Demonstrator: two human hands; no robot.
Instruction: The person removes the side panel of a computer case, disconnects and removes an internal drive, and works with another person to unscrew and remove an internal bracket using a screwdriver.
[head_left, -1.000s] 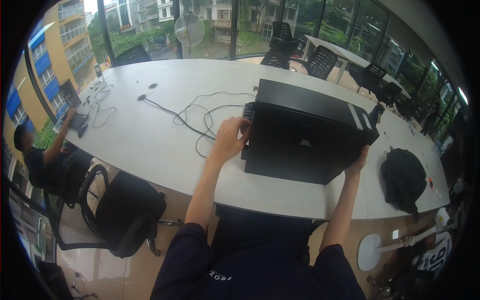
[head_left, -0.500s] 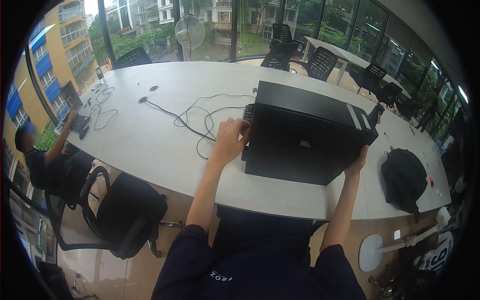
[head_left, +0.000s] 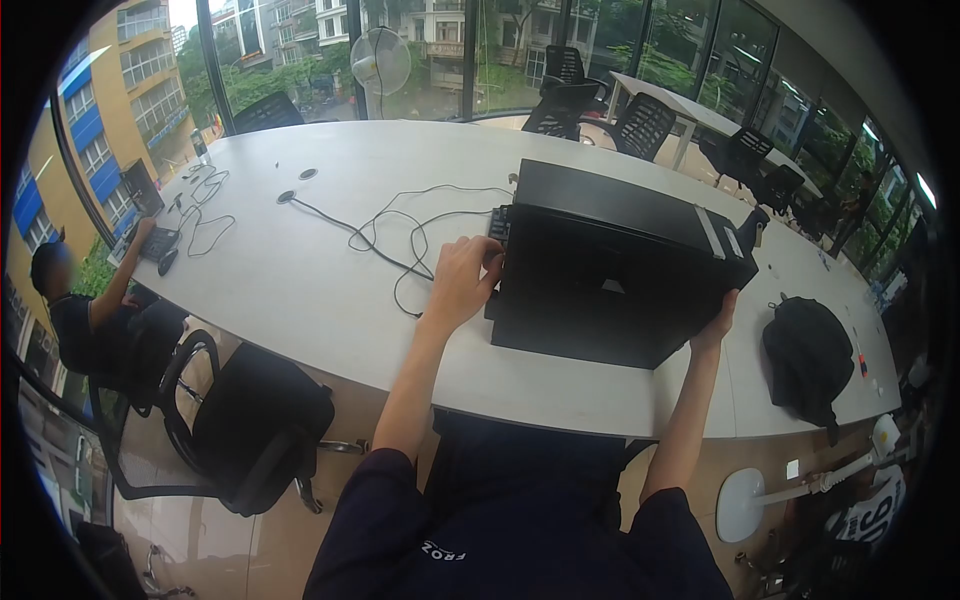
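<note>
A black desktop computer case point(head_left: 600, 285) stands on the white table in front of me, its side panel facing me. At its left end, where cables run in, my left hand point(head_left: 466, 278) has its fingers curled and pressed together. What those fingers pinch is hidden against the case's end. My right hand point(head_left: 718, 318) grips the lower right end of the case, fingers partly out of sight behind it. Thin black cables point(head_left: 418, 240) loop over the table left of the case, and a thicker cord point(head_left: 340, 226) comes from a round table grommet point(head_left: 286, 197).
A black bag point(head_left: 808, 358) lies on the table point(head_left: 330, 290) to the right. At the far left a seated person point(head_left: 75, 320) reaches to a keyboard point(head_left: 157, 243) beside a mouse point(head_left: 168, 262). A black office chair point(head_left: 258, 420) stands at my left, and a white fan point(head_left: 380, 62) behind the table.
</note>
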